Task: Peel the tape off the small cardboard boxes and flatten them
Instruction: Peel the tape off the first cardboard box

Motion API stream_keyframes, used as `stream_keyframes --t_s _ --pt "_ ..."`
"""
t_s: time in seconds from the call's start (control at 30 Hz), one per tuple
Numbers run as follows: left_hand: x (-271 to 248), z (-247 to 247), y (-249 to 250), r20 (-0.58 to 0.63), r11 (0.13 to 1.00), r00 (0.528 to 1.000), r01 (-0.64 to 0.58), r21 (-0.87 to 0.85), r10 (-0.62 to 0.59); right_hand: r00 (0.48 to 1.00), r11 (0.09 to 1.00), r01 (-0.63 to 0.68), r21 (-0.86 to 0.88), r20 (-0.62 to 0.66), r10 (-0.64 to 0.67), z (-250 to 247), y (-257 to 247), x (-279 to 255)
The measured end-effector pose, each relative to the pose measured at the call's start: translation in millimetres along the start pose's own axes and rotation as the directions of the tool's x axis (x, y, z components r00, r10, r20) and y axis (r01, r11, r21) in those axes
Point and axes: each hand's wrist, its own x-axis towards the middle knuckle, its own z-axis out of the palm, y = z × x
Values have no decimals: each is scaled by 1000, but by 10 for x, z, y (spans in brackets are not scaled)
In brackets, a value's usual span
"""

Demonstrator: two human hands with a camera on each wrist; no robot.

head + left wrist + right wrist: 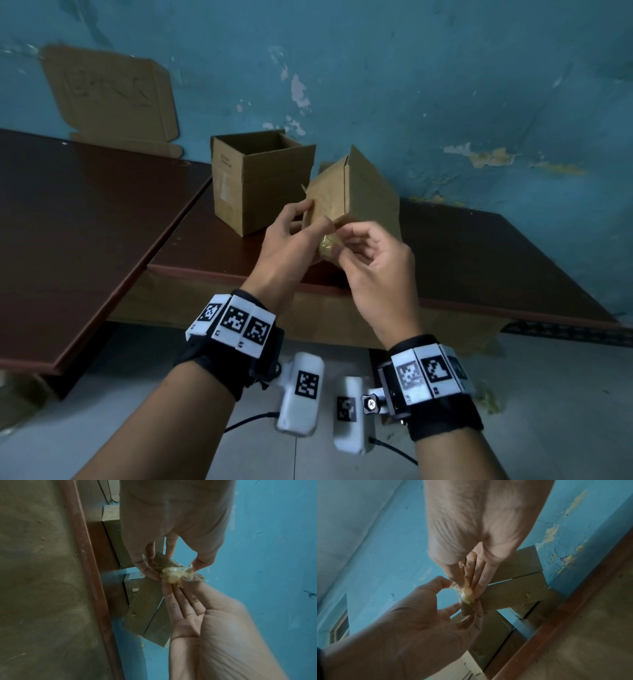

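Observation:
I hold a small brown cardboard box [356, 192] tilted in the air over the table's front edge. My left hand [291, 236] grips its lower corner, fingers lying straight along the cardboard [149, 608]. A crumpled yellowish wad of clear tape [327, 245] hangs at that corner. My right hand [363, 246] pinches the tape [173, 574] between thumb and forefinger, while its other fingers touch a box flap [467, 609]. In the right wrist view the tape [465, 593] sits between both hands, still stuck to the box [513, 592].
An open-topped cardboard box [260, 181] stands upright on the dark brown table [479, 257], just behind my hands. A flattened cardboard sheet [109, 99] leans on the blue wall at the back left. A second brown tabletop [68, 222] lies to the left.

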Motion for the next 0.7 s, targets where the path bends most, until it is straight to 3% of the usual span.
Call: stream_keyframes --t_s 0.3,0.6,0.7 --pt "19 -11 -37 -49 989 993 -103 110 109 995 991 -90 103 -27 93 30 -52 -17" --pt "2 22 -54 55 987 995 -92 133 86 993 978 -115 177 24 113 -51 -81 0" --pt "15 17 -50 77 988 993 -96 119 88 995 989 -96 109 -20 99 -11 -76 -1"
